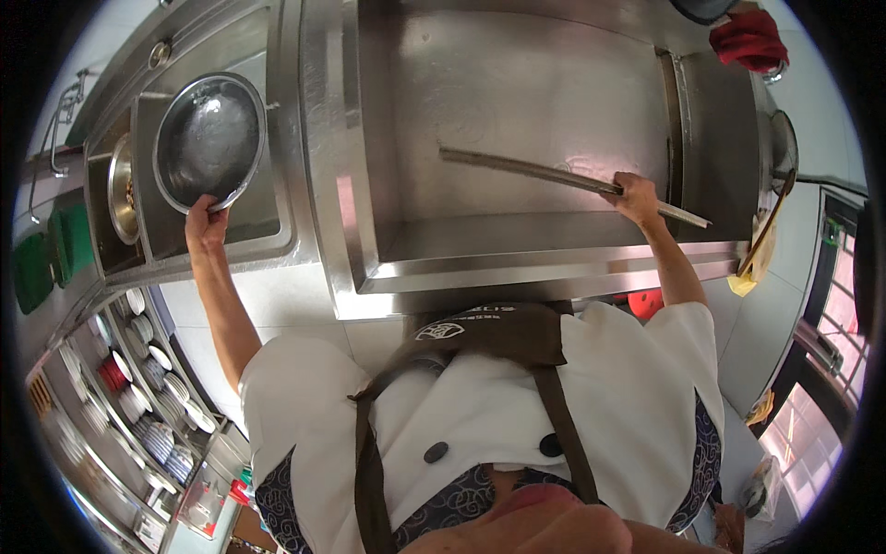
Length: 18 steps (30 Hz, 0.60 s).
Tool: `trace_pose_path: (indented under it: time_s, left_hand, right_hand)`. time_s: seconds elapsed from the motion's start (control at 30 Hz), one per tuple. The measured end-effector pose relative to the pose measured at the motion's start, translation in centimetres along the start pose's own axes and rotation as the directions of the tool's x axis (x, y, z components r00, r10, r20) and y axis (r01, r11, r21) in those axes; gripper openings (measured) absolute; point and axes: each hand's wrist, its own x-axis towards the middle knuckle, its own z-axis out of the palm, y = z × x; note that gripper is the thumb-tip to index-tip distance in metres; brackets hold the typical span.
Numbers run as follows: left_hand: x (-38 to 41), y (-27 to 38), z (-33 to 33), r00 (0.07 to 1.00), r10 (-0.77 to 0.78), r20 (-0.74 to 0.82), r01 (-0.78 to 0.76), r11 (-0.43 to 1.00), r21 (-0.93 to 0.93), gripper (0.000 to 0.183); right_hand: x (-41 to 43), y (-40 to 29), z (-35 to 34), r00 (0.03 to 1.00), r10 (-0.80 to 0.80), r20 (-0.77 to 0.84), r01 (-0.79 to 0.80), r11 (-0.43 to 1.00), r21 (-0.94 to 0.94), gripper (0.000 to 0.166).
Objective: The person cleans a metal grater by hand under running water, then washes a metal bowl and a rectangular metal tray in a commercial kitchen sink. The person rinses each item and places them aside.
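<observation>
My left hand (206, 223) grips the near rim of a round stainless steel bowl (211, 142), thumb over the edge. The bowl is over a steel sink basin (257, 225) on the left. In my right hand (635, 197) is a long, narrow metal bar (526, 166), held near its right end. It slants across a large, shallow stainless steel basin (512, 83), its far end pointing left. Whether the bar touches the basin floor, I cannot tell.
Another metal bowl (124, 190) sits in the compartment at the far left, near a faucet (61, 170) and green bins (69, 242). Racks of stacked plates (156, 440) stand at the lower left. A red cloth (749, 40) lies at the upper right, above a wok-like pan (783, 149).
</observation>
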Motion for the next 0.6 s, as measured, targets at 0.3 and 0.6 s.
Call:
trace_pose_path:
  time_s: [0.3,0.6]
  left_hand:
    - [-9.3,-3.0,14.4,0.978,-0.027,0.207,-0.040,0.949,0.313,0.030]
    - [-14.7,-13.5,26.0,0.940,0.103,0.326,-0.278,0.785,0.554,0.032]
  right_hand:
    - [0.7,3.2,10.0,0.906,-0.227,0.357,0.220,0.974,0.060,0.023]
    - [1.7,3.3,18.6,0.690,-0.430,0.582,0.390,0.899,0.201,0.026]
